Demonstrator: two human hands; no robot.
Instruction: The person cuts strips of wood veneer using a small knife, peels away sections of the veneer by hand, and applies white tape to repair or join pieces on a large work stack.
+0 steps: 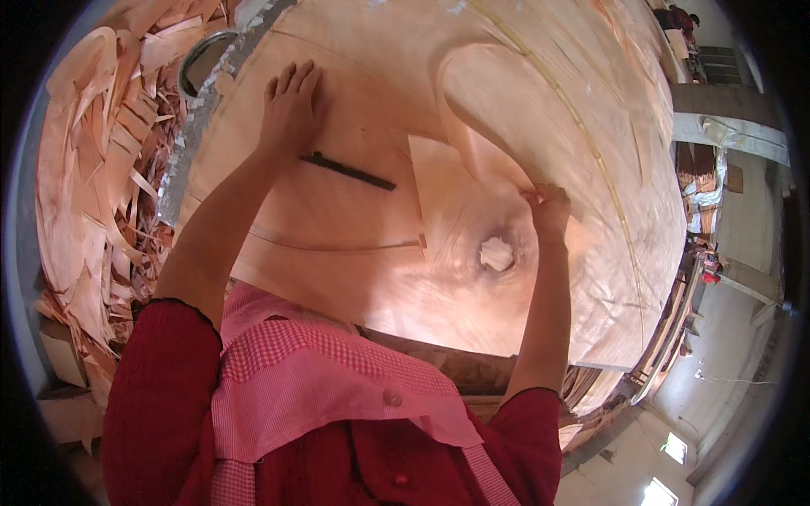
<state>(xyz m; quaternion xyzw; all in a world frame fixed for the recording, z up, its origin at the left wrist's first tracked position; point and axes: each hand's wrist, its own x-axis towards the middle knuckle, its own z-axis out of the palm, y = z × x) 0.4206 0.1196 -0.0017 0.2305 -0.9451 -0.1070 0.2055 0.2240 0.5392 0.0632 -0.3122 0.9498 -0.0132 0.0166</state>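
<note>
A broad sheet of wood veneer (337, 219) lies spread in front of me. My left hand (291, 105) rests flat on its far left part with the fingers stretched out. A narrow dark tool (350, 172), perhaps a knife, lies on the sheet just below that hand. On the right, my right hand (550, 209) pinches the edge of a loose veneer piece (485, 156), which curls up in a rounded fold. Nearer to me is a pale, roughly round spot (496, 253) with a dark rim; whether it is a hole or a patch I cannot tell.
Torn veneer scraps (101, 169) are heaped along the left, beyond a grey edge (179, 169) with a dark ring-shaped object (202, 63) on it. A long thin yellowish strip (582, 118) runs across the veneer at right. Other people (675, 21) show small at far right.
</note>
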